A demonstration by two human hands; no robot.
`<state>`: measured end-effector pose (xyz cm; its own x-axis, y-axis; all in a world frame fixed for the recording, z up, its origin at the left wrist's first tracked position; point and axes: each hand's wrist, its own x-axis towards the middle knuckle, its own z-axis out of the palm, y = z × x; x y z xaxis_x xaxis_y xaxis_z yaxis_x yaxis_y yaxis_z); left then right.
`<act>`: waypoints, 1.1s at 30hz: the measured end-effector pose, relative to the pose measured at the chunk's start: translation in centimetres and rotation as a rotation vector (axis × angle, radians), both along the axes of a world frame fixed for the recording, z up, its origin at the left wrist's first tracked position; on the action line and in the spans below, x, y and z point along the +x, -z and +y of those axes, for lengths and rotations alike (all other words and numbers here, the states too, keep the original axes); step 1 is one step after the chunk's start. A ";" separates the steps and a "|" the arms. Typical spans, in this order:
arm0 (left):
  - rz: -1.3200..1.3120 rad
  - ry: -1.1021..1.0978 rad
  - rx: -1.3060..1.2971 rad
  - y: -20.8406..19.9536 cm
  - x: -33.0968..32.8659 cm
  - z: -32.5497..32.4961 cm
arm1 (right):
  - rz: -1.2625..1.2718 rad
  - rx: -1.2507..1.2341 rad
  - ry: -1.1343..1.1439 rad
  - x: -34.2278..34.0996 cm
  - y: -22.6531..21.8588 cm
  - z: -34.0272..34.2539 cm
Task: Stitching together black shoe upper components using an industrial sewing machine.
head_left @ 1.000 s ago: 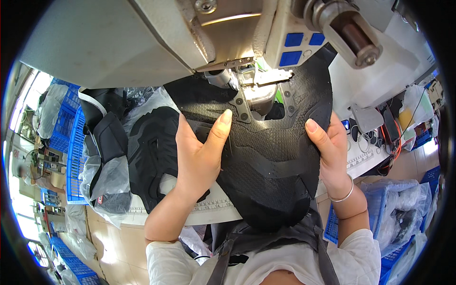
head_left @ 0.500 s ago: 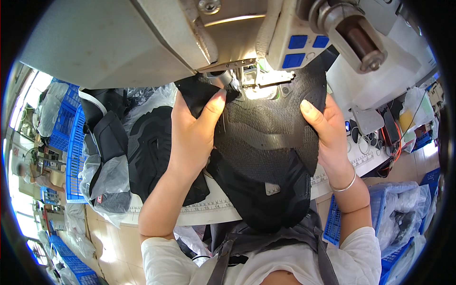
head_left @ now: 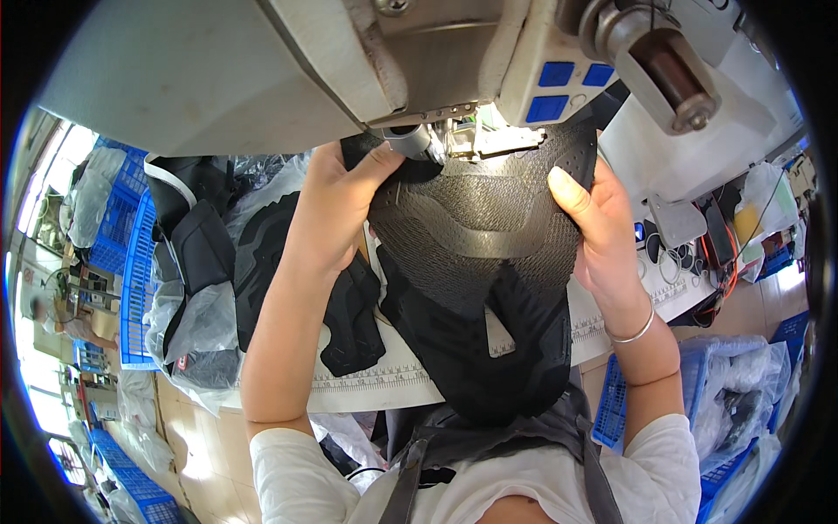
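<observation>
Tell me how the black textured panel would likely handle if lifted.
The black textured panel looks thin, so it would probably feel light and bend easily. Its grained surface suggests it may not be very slippery under the right hand.

The bare left hand (head_left: 339,203) and bare right hand (head_left: 604,223) held opposite sides of a black, textured, curved sheet (head_left: 476,205) under a large off-white sewing machine (head_left: 205,87).

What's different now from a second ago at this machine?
The textured black piece slid forward, farther under the machine head, uncovering more of the lower black piece. The left hand and right hand moved forward with it, neither letting go. The blue basket at left stayed put.
</observation>
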<state>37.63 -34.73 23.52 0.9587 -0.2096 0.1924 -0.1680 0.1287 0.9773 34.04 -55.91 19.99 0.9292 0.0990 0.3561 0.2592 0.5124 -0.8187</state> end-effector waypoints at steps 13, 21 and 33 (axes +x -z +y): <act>0.072 -0.117 -0.319 5.8 -8.3 0.4 | 0.183 -0.158 0.089 -2.6 0.0 -0.2; -0.095 0.245 0.058 5.7 -9.2 -3.2 | 0.217 -0.243 -0.057 -4.4 0.5 0.3; 0.153 -0.227 -0.210 3.6 -8.2 -5.5 | -0.233 -0.811 -0.170 -7.2 -2.4 -2.2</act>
